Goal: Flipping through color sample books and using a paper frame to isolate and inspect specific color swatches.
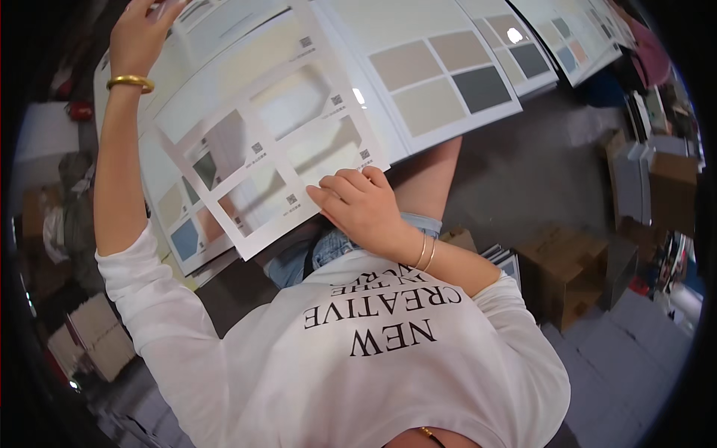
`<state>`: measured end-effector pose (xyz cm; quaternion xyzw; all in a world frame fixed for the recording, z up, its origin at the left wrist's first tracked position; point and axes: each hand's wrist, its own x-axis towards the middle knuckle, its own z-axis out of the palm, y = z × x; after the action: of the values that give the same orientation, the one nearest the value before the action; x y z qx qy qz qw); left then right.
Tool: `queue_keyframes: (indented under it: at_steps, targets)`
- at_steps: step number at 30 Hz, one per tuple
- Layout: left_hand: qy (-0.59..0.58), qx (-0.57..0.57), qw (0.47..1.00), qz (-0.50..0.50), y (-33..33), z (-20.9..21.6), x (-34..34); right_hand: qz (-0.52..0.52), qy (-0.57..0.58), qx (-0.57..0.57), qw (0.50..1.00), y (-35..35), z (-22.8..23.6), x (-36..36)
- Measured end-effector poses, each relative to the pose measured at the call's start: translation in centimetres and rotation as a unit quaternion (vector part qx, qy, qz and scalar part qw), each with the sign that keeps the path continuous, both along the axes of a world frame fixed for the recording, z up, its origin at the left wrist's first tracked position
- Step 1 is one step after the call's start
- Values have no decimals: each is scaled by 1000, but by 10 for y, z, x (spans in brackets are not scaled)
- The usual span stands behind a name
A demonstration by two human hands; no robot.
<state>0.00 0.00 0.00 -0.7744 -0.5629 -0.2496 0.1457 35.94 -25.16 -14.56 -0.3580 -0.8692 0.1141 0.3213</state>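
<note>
A white card sheet [272, 240] with several rectangular cut-out windows and small printed labels lies tilted over an open colour sample book [493, 109]. Its near right corner is under my right hand [360, 205], whose fingers curl together over the edge. Through the windows show grey, green, orange and pale swatches of the pages below. My left hand [146, 30], with a gold bangle at the wrist, reaches to the far left edge of the book. Its fingertips are partly cut off by the picture's upper edge, so their grip is unclear.
Further open sample books [579, 69] continue along the table to the right, near a person in pink [648, 52]. An open cardboard box [569, 270] stands on the floor at right, with more boxes [672, 190] behind. Stacked boards [101, 336] lie at lower left.
</note>
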Motion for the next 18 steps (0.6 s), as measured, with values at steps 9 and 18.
queue_keyframes:
  at_steps: [9, 18]
  targets:
    - [-64, -39, 997, 5, 19, -55, 24, -82, 16, -58, 995, -8, -12, 11]
    - [-54, -74, 994, 60, 23, -63, 30, -105, 8, -99, 990, -5, -20, 2]
